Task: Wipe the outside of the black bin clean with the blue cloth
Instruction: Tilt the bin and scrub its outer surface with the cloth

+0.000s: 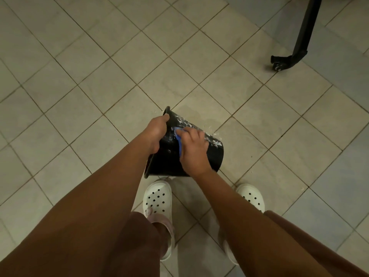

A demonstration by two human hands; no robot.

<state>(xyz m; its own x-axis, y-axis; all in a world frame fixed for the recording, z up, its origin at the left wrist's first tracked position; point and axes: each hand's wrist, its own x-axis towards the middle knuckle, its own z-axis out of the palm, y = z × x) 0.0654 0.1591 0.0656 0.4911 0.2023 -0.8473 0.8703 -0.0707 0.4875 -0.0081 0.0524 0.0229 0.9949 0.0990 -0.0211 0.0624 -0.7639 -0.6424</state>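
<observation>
Two hands on the job, both busy. Black bin (165, 162) is tipped onto its side, low in front of the person's feet, mouth facing left, base to the right; cannot tell if it touches the floor (99, 76) or is held just off it. Left hand (156, 129) grips the rim at the mouth, fingers (165, 117) curled over the upper edge, thumb side hidden behind the wrist. Right hand (194, 151) lies on the upward-facing side wall, fingers (189, 132) bent over the blue cloth (177, 136) and pressing it flat to the plastic; only a strip of the cloth shows at the fingertips and along the left edge of the palm. White suds (183, 119) streak the wall above the cloth and toward the base. A few white flecks (214, 134) on the tiles just beside the base. Floor is beige square tile with dark grout. Two white perforated clogs below the bin: left clog (157, 198) just under the rim, right clog (251, 196) off to the right, partly behind the right forearm. Black metal leg (303, 31) with a caster (277, 65) stands top right, well apart from the bin.
</observation>
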